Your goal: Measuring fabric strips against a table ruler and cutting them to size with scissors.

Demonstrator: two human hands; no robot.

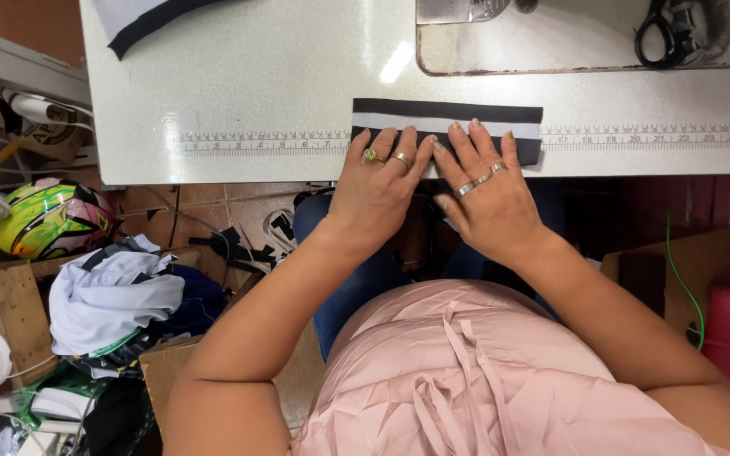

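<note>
Under your fingers lies a fabric strip [447, 120], black with one pale grey band running its whole length near the far edge. It lies flat and straight along the table's front edge, long side running left to right. Your fingertips press on its near black edge, around the middle. The strip reaches just past your left little finger and a short way beyond your right one. Its far edge lies clear beyond your fingertips, and both ends look cut square.
</note>
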